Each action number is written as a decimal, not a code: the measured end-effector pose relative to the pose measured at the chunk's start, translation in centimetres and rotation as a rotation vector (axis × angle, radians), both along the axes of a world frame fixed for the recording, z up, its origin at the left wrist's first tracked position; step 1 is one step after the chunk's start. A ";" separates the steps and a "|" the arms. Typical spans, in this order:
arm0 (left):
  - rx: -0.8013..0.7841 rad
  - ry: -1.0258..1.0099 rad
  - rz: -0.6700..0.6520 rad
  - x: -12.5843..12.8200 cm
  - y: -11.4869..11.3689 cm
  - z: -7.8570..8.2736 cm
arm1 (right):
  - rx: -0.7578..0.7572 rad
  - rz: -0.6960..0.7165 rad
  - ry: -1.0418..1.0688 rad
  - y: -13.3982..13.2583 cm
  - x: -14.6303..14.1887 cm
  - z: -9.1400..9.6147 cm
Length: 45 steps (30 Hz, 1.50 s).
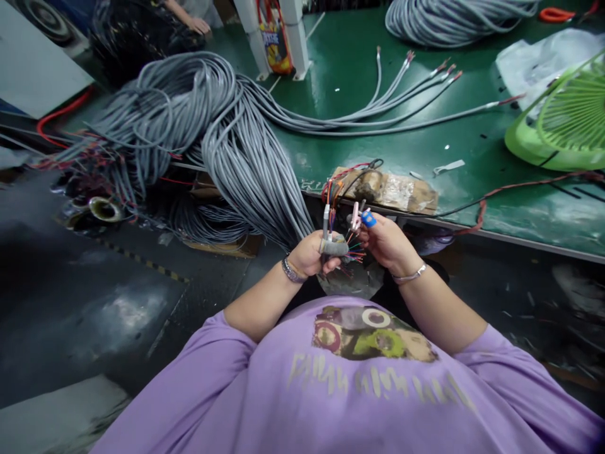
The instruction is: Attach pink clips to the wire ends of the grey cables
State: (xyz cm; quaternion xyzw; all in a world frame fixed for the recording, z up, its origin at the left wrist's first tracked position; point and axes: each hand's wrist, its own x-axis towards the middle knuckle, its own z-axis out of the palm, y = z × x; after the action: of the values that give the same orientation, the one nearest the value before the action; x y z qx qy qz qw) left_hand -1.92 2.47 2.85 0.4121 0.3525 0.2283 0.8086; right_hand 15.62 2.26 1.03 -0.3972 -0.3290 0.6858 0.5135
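Observation:
My left hand point(309, 253) is closed around the end of a grey cable point(326, 221), with a grey wrapped piece point(334, 246) across its fingers. Thin coloured wires point(355, 252) fan out from this grip towards my other hand. My right hand point(385, 241) is just to the right, its fingers pinched together near the wire tips. A blue band point(368, 219) sits at its fingertips, beside a small pinkish-white piece point(355, 216). Whether the fingers hold that piece or a wire is too small to tell.
A big heap of grey cables point(246, 145) hangs over the edge of the green table point(326, 157). Before me on that edge lies a taped brown block point(401, 191) with wires. A green fan point(529, 142) stands at right, a white post point(299, 44) at back. Another person's hand point(198, 25) shows at upper left.

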 end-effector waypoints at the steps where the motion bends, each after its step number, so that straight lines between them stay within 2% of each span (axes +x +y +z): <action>1: -0.009 -0.015 -0.004 0.2 0.2 -0.1 | 0.043 -0.075 -0.058 0.1 -0.1 -0.2; 3: -0.021 -0.033 0.001 0.4 0.6 -0.2 | 0.111 -0.203 -0.130 0.2 -0.5 -0.9; 4: -0.024 -0.039 0.005 0.6 0.7 -0.3 | 0.120 -0.216 -0.122 0.3 -0.8 -1.2; 8: -0.030 -0.036 0.012 0.8 0.9 -0.5 | -0.003 -0.075 0.025 0.7 -1.7 -1.2; 12: -0.029 -0.008 0.011 0.8 0.8 -0.7 | -0.107 -0.114 0.112 1.0 -2.3 -0.2; 17: -0.035 0.015 0.000 0.9 0.7 -0.9 | -0.112 -0.163 0.156 1.0 -2.4 -0.4; 21: -0.031 0.038 0.014 1.1 0.6 -0.7 | -0.113 -0.095 0.136 0.8 -2.2 -0.7; 26: -0.008 0.044 0.034 0.9 -0.2 -0.4 | -0.082 -0.020 0.094 0.5 -1.6 0.0; 30: 0.045 0.047 0.135 1.0 -1.6 -0.3 | -0.087 0.026 0.086 0.4 -1.2 0.4; 37: 0.045 0.037 0.259 1.6 -2.0 0.3 | -0.072 -0.086 0.134 0.2 -1.8 0.1; 41: 0.032 0.040 0.267 1.7 -1.7 0.1 | -0.126 -0.082 0.157 0.5 -1.9 -0.2; 45: 0.025 0.043 0.261 1.7 -1.7 -0.2 | -0.161 -0.141 0.189 0.8 -2.2 -0.1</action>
State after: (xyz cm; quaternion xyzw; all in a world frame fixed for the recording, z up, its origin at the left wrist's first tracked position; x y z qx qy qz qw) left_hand -0.17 0.78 2.62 0.3775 0.4177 0.3271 0.7589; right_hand 13.46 3.07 0.98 -0.3931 -0.1943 0.7065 0.5555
